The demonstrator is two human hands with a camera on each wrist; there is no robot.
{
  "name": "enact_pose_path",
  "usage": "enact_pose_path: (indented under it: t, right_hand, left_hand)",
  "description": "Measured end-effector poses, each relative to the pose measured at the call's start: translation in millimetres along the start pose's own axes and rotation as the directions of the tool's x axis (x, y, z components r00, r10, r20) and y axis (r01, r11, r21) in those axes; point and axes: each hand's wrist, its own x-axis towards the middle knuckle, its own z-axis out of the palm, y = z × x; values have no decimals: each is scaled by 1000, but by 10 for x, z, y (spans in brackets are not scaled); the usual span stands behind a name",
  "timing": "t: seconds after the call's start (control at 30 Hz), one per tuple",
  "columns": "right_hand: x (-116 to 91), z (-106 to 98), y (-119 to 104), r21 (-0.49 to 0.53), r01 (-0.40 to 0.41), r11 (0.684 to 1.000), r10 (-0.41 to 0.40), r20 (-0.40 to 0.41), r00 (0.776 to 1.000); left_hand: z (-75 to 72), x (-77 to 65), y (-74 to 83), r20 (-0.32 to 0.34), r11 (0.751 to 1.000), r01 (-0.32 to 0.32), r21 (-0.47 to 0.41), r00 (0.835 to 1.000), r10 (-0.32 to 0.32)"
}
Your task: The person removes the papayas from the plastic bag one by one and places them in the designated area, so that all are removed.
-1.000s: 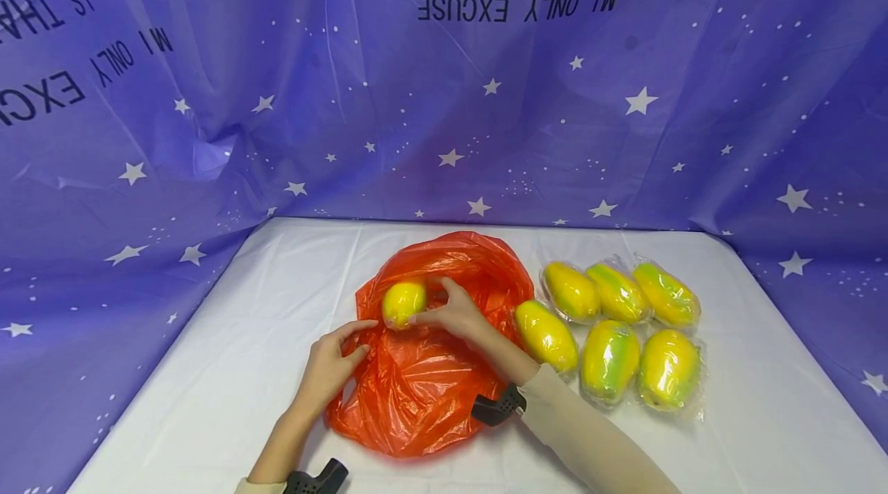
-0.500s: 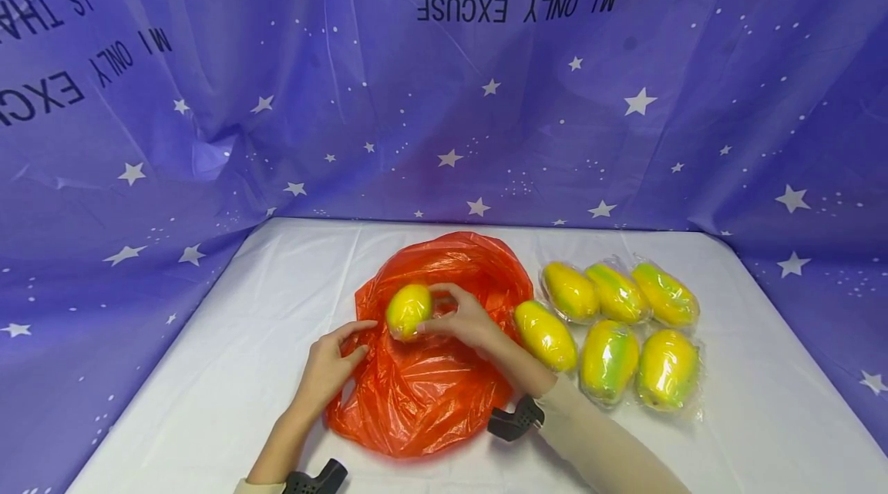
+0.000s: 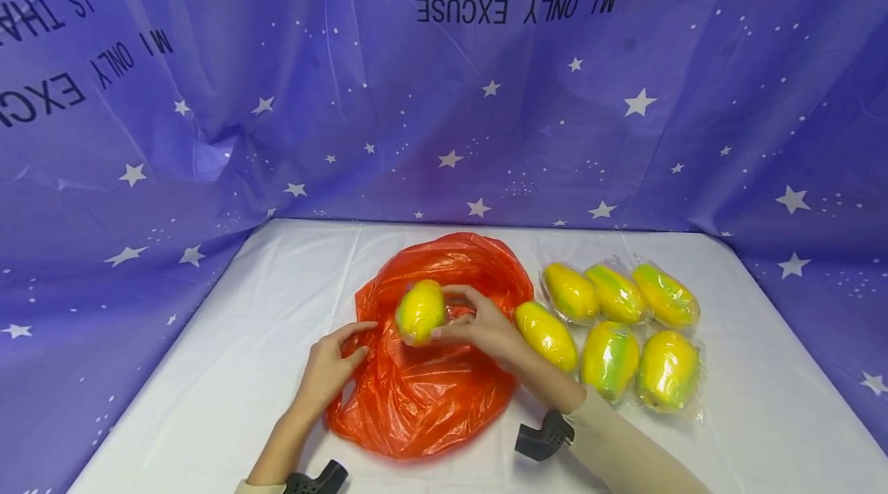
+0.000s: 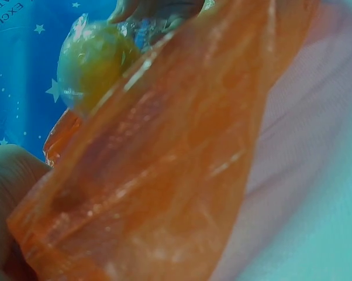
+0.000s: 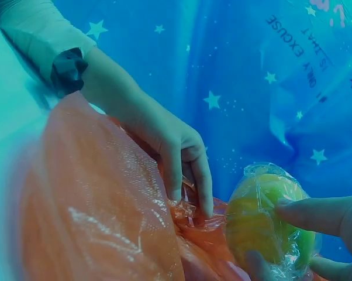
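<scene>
A yellow-green mango (image 3: pixel 421 313) in clear plastic wrap is gripped by my right hand (image 3: pixel 479 327), thumb and fingers on its right side. It is above the opening of a red plastic bag (image 3: pixel 423 401). At the bag's left edge, my left hand (image 3: pixel 328 367) pinches the film; the right wrist view shows the fingers of this left hand (image 5: pixel 170 140) on the crumpled rim. In the left wrist view, the wrapped mango (image 4: pixel 91 67) appears beyond the raised bag film (image 4: pixel 158 175), which hides part of it. The bag's inside is mostly hidden.
Several more wrapped mangoes (image 3: pixel 610 359) lie in two rows to the right of the bag, the nearest close to its right side. A white cloth (image 3: pixel 208 340) covers the table. Behind hangs a purple star-patterned curtain (image 3: pixel 388 109).
My right hand has drawn the mango to the right and towards me, out from deeper in the bag's opening, so more of it shows. The left hand has stayed at the rim.
</scene>
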Motion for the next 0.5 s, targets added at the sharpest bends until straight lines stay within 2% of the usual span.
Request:
enact_pose_path:
  t: [0.5]
  right_hand:
    - [-295, -187, -88, -103, 44, 994, -53, -82, 995]
  left_hand:
    - [1, -4, 8, 5, 1000, -5, 3, 1000, 5]
